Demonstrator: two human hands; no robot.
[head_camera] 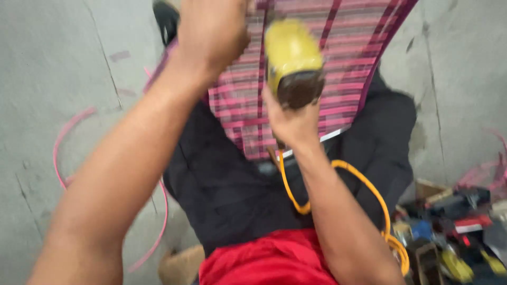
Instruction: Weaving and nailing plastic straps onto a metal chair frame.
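- Head view: the right hand (293,124) grips a blurred yellow-and-black power tool (293,60), long axis running up and away from the person.
- A yellow coiled hose (364,182) trails below that hand.
- The left hand (211,31) presses a pink woven-strip panel (327,63); its grip cannot be told.
- Right of the right arm, an open box (428,192) holds mixed tools.

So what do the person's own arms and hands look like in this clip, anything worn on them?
Both arms are bare along all that shows: no sleeves, gloves, watch or wristband. The left hand and right hand are bare too, and motion blur hides any rings or marks. Clothing appears only lower down: a red garment and black trousers.
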